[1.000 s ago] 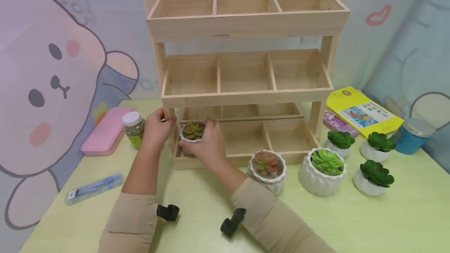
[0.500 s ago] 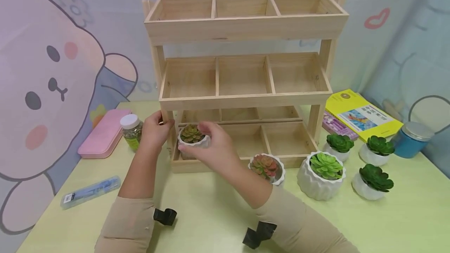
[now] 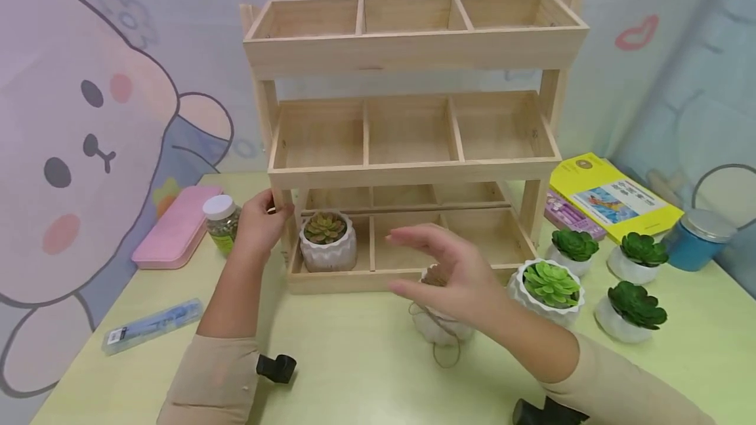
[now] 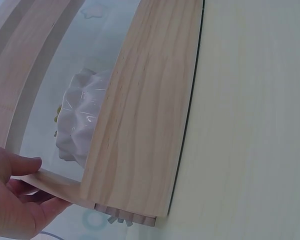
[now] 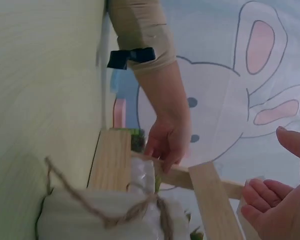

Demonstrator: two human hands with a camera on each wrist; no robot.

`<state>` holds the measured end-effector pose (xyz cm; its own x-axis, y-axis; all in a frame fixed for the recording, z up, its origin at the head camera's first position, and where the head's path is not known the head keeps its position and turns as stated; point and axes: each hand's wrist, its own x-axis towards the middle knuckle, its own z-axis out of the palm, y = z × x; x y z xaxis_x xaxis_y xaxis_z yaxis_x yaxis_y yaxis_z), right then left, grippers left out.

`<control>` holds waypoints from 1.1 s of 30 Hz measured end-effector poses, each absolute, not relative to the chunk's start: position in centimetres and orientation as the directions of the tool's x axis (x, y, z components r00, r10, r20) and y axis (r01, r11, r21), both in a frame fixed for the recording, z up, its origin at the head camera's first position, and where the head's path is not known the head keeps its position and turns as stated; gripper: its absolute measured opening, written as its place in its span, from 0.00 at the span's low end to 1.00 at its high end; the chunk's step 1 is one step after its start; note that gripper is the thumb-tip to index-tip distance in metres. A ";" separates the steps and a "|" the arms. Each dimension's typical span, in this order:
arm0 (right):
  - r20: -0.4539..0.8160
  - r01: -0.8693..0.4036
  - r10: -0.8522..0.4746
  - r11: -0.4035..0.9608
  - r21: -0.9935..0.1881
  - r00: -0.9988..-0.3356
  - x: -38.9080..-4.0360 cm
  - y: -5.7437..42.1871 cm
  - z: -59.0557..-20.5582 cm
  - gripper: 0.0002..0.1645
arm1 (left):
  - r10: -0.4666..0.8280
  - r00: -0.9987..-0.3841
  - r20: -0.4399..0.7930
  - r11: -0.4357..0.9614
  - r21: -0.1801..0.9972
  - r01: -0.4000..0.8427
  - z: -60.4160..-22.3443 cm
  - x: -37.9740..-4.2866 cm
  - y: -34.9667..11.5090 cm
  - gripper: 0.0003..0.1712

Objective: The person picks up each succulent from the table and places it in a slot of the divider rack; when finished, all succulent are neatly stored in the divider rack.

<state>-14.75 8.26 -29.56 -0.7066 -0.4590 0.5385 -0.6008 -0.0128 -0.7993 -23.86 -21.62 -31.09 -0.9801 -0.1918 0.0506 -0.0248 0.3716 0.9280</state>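
My left hand grips the left upright of a three-tier wooden shelf; in the left wrist view its thumb and fingers are on either side of the wood. In the bottom tier's left compartment sits a white fluted pot with a brownish-green succulent. My right hand holds nothing, thumb and fingers apart. It is over a reddish succulent in a white pot tied with twine, hiding most of the plant. That twine shows close up in the right wrist view.
A bright green succulent in a white pot and several small dark green ones stand on the right. Beyond them are a yellow book and a blue jar. Left are a lidded jar, pink case and clear case.
My right hand has let go of the brownish succulent's pot and moved right, over the reddish one. That released pot stays in the lower left compartment. My left hand keeps its hold on the upright.
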 end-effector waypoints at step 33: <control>0.247 -0.446 -0.385 0.611 -0.653 -0.889 -16.0 14.1 -36.6 0.67 | -0.177 -0.983 0.042 0.380 0.924 -0.029 -31.1 -23.8 -21.7 0.27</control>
